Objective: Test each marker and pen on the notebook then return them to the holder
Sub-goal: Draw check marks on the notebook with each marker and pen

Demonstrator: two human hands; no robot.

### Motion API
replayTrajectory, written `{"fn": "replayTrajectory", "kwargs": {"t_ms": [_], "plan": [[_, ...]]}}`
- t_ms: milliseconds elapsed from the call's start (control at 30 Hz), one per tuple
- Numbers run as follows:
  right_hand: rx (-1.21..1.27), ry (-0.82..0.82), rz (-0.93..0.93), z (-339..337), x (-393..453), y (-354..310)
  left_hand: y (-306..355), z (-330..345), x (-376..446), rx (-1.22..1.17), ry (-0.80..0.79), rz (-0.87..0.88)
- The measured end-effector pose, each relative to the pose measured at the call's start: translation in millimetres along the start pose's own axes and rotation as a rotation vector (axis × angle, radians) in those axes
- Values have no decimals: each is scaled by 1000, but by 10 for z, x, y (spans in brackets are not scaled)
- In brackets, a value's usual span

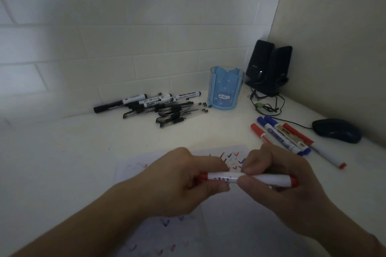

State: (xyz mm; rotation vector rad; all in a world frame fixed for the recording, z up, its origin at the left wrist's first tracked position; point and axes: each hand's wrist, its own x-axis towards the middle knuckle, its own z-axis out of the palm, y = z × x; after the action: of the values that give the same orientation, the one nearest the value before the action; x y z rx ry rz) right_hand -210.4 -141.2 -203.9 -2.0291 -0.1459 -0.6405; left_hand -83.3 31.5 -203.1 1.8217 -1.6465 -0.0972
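Observation:
A red-and-white marker lies level between both hands above the notebook. My left hand grips its red left end, and my right hand pinches the white barrel near the middle. The notebook page carries several red, blue and black tick marks. The blue pen holder, with a cat picture on it, stands at the back. A pile of black pens and black markers lies to the left of the holder. Several red and blue markers lie on the desk to the right of the notebook.
Two black speakers stand in the back right corner with tangled cables in front of them. A black mouse sits at the right by the wall. A white tiled wall runs along the back of the white desk.

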Motion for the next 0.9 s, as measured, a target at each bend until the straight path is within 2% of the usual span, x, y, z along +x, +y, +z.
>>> {"fn": "replayTrajectory", "kwargs": {"t_ms": [133,233,300,367,467,533,600,700,900], "plan": [[-97,-36,-93,-47,-16,-7,-59,40,16,-26,9,-26],[-67,6,-67,-121,17,-46,-100,49,17,-23,30,-120],[191,97,20,-260,66,-27,-156,22,-21,-8,49,-217],[501,168,138,-421,116,19,-214,-23,-48,2,78,-235],[661,192,289,-545,175,96,-289,-59,-69,-26,149,-220],[557,210,416,-539,179,158,-305,-49,-70,-13,181,-233],[324,192,514,-489,177,203,-294,-36,-65,38,176,-229],[53,125,550,-407,190,234,-295,-4,-60,78,132,-227],[-84,0,606,-389,192,185,-280,-3,-63,91,48,-249]]}}
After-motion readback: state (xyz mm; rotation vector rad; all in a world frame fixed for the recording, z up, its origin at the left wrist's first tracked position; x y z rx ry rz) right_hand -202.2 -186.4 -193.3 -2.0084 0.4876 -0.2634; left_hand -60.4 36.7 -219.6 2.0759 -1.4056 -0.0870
